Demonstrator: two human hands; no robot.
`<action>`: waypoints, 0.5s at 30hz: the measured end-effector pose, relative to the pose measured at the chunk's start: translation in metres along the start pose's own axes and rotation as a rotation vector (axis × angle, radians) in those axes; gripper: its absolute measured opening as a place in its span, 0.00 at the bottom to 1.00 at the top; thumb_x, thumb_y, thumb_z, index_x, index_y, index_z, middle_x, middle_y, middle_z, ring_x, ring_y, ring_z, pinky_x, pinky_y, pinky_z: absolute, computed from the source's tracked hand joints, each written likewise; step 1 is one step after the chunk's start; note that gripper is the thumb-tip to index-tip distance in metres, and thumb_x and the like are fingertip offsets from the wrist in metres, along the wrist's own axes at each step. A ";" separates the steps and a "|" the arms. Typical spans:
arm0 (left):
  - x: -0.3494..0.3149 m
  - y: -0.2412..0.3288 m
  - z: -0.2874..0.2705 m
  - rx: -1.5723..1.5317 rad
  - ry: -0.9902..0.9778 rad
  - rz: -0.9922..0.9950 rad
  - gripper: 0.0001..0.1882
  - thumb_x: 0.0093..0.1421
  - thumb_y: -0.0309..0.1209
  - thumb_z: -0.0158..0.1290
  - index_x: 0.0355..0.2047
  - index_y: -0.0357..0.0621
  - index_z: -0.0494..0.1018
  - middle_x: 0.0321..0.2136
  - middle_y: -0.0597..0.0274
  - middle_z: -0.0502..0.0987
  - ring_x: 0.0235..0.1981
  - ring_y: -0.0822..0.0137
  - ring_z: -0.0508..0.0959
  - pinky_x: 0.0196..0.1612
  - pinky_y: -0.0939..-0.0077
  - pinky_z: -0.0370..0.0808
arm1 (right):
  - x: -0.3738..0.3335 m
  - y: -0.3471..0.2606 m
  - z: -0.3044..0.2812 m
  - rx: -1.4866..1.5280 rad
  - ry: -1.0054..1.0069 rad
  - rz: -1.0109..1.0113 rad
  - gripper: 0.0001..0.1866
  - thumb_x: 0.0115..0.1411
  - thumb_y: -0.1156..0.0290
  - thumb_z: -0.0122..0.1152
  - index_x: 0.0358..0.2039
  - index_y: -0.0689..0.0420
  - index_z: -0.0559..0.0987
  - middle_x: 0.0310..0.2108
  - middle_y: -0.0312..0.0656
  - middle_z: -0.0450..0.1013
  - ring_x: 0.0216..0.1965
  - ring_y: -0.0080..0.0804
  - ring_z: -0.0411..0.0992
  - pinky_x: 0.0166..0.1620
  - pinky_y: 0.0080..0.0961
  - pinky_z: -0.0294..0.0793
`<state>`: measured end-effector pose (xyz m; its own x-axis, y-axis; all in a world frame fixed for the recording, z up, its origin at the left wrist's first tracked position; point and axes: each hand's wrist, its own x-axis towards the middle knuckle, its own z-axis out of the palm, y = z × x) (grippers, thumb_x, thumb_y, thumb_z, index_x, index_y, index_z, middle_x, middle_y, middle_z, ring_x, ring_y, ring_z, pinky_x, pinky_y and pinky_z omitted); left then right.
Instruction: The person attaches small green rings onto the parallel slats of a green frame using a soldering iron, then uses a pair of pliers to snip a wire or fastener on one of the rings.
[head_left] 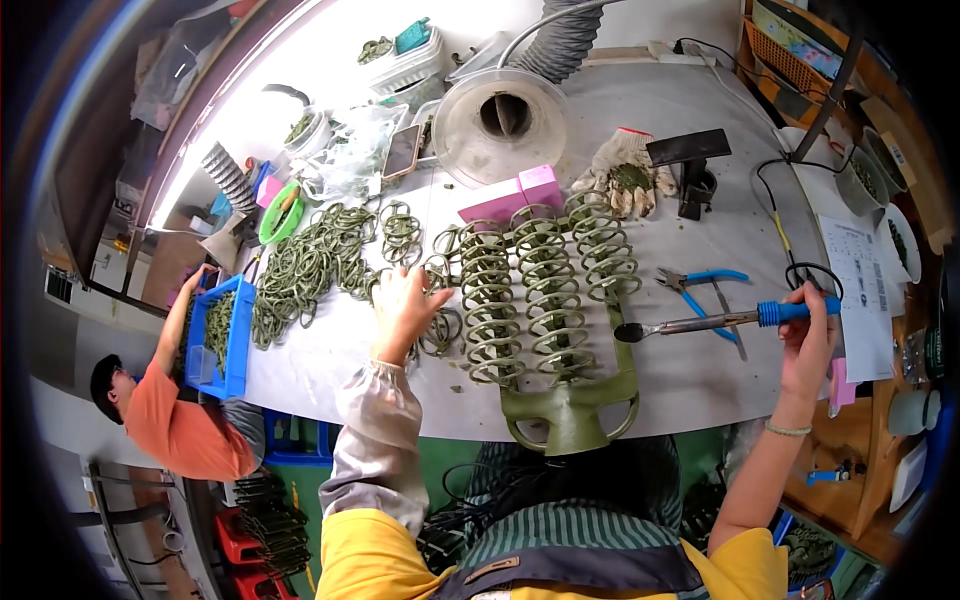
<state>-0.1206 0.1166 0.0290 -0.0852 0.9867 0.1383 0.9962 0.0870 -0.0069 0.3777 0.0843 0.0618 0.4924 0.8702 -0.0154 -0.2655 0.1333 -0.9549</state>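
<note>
My left hand [400, 305] is over several loose green rings, thumb and fingers apart, with nothing visibly gripped. To its left lies a large heap of green rings [310, 260]. My right hand [808, 335] is closed around the blue handle of an electric soldering-iron-like tool [700, 323], its dark spoon-shaped tip pointing left. That tip is close to the right post of a green three-pronged frame [570, 410], which looks like wax. Its prongs carry stacked green rings [487, 310], and its cup-like base faces me at the table's front edge. The far ends rest by pink blocks [515, 195].
Blue-handled pliers [690, 290] lie right of the frame. Behind are a work glove [625, 175], a black stand [690, 170], a clear funnel hood [500, 125] and a phone [402, 152]. A co-worker in orange [190, 420] reaches by a blue bin [235, 340] at left.
</note>
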 end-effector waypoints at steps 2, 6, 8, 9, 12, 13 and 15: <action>-0.008 -0.007 0.011 -0.051 0.008 0.010 0.18 0.51 0.46 0.63 0.29 0.43 0.76 0.34 0.53 0.74 0.42 0.53 0.71 0.43 0.60 0.69 | -0.002 -0.001 0.002 0.000 -0.018 -0.010 0.15 0.58 0.59 0.64 0.23 0.56 0.77 0.22 0.37 0.74 0.16 0.17 0.67 0.22 0.12 0.66; -0.007 -0.033 0.026 -0.295 0.263 0.031 0.11 0.55 0.37 0.61 0.30 0.42 0.79 0.32 0.54 0.76 0.39 0.54 0.75 0.44 0.63 0.70 | -0.003 -0.001 0.004 0.002 -0.006 -0.011 0.15 0.58 0.59 0.64 0.23 0.56 0.77 0.22 0.37 0.74 0.16 0.17 0.67 0.22 0.11 0.66; 0.000 -0.040 0.021 -0.533 0.282 -0.072 0.11 0.62 0.34 0.54 0.33 0.39 0.79 0.27 0.61 0.79 0.26 0.66 0.78 0.32 0.74 0.73 | -0.005 -0.002 0.003 0.012 0.003 -0.005 0.14 0.58 0.59 0.63 0.24 0.57 0.77 0.22 0.37 0.74 0.16 0.17 0.67 0.21 0.11 0.66; 0.003 -0.045 0.017 -0.671 0.200 -0.154 0.11 0.64 0.35 0.52 0.34 0.39 0.78 0.27 0.63 0.79 0.26 0.71 0.77 0.31 0.78 0.73 | -0.005 -0.002 0.002 0.010 0.003 -0.006 0.14 0.58 0.59 0.63 0.24 0.57 0.77 0.22 0.37 0.74 0.16 0.17 0.67 0.21 0.11 0.66; 0.009 -0.052 0.000 -1.074 -0.008 -0.354 0.13 0.67 0.37 0.48 0.38 0.40 0.76 0.25 0.64 0.78 0.26 0.78 0.77 0.27 0.84 0.74 | -0.004 -0.001 -0.001 0.002 -0.020 -0.006 0.13 0.59 0.59 0.62 0.24 0.54 0.77 0.23 0.35 0.74 0.17 0.16 0.66 0.22 0.10 0.65; 0.009 -0.056 -0.004 -1.149 -0.049 -0.382 0.13 0.67 0.36 0.49 0.38 0.39 0.75 0.26 0.64 0.78 0.26 0.77 0.77 0.27 0.85 0.74 | -0.005 -0.002 0.000 0.000 -0.017 -0.006 0.13 0.59 0.59 0.62 0.24 0.54 0.77 0.23 0.35 0.73 0.17 0.16 0.66 0.22 0.10 0.65; 0.010 -0.061 -0.010 -1.223 -0.088 -0.411 0.12 0.67 0.36 0.49 0.38 0.39 0.75 0.27 0.64 0.78 0.27 0.77 0.78 0.27 0.85 0.75 | -0.005 -0.003 0.001 -0.001 -0.017 -0.005 0.13 0.59 0.59 0.63 0.24 0.54 0.77 0.23 0.35 0.73 0.17 0.16 0.66 0.22 0.10 0.65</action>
<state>-0.1821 0.1197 0.0402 -0.3420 0.9273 -0.1519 0.2626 0.2495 0.9321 0.3749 0.0798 0.0652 0.4793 0.8777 -0.0050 -0.2619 0.1376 -0.9552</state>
